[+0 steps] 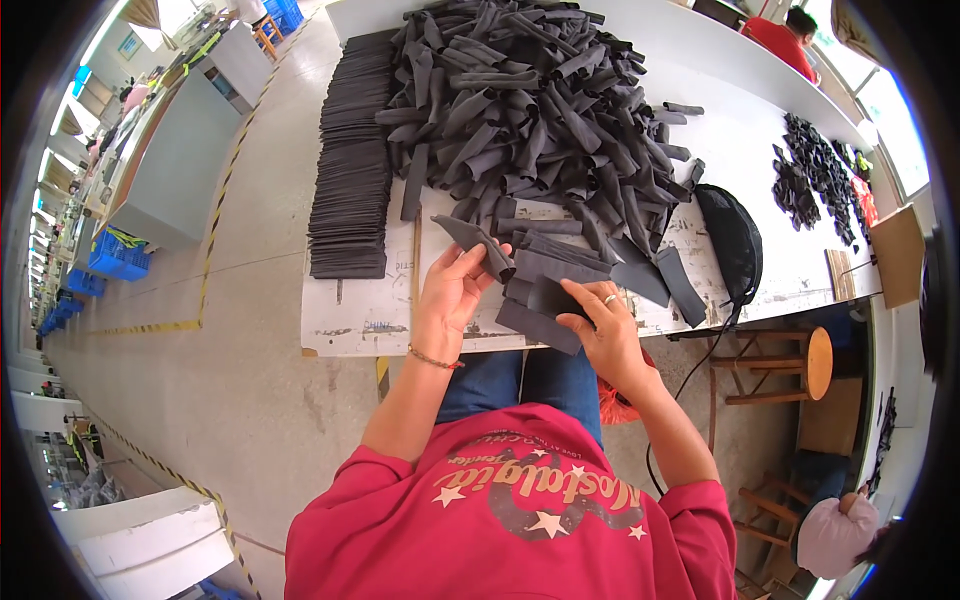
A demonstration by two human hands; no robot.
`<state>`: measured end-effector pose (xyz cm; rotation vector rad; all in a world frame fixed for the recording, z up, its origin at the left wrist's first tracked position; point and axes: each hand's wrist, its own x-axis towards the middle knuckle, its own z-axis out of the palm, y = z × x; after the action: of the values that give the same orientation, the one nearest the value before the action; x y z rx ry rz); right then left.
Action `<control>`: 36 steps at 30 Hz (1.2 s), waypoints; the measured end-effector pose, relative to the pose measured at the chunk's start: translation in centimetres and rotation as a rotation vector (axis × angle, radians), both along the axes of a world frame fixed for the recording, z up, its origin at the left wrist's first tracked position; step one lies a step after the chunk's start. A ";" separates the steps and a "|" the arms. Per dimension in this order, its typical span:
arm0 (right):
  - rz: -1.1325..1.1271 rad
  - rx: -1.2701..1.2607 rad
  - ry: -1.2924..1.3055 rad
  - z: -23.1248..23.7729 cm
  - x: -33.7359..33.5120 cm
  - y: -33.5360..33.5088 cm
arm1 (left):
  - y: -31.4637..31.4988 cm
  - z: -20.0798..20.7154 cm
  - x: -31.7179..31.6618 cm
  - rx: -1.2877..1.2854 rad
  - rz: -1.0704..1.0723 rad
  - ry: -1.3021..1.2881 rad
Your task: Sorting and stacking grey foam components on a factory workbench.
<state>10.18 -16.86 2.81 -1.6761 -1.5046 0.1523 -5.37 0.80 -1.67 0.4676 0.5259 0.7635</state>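
Observation:
My left hand [452, 290] is closed on a curled black fabric piece [478, 243], pinching its edge between thumb and fingers above the table's front edge. To its right, my right hand [608, 328] grips a flat black fabric piece [548, 294] with thumb and fingers. More flat pieces lie overlapped under and beside it. Behind both hands rises a big loose heap of rolled and curled black fabric pieces [520, 95]. Along the heap's left side runs a long, tightly packed row of flat black pieces [348, 165].
The white table [340, 318] has a raised back panel. At its right stand a black rounded object [730, 245] with a cable and a pile of small dark pieces [825, 175]. Wooden stools [818, 364] stand right of the table. One person in red [778, 45] sits beyond the panel.

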 end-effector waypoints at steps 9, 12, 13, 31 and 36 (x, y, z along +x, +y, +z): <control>0.017 0.090 -0.360 1.3 -0.5 1.5 | -1.1 0.6 0.9 -0.017 -0.038 0.051; -0.034 0.141 -0.481 1.9 -0.3 1.8 | -1.4 1.0 0.9 -0.003 -0.078 0.042; -0.044 0.141 -0.523 1.9 -0.1 1.7 | -1.4 1.0 0.7 -0.003 -0.076 0.041; -0.038 0.009 -0.212 -1.6 -3.7 2.2 | -3.6 1.7 2.5 0.257 -0.021 -0.212; 0.106 0.003 -0.137 -1.0 -2.7 2.7 | -5.9 0.9 3.4 0.192 -0.083 -0.239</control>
<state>7.44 -14.14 1.85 -1.6329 -1.6956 0.0931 -2.02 -5.12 -0.81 0.5638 0.2095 0.7809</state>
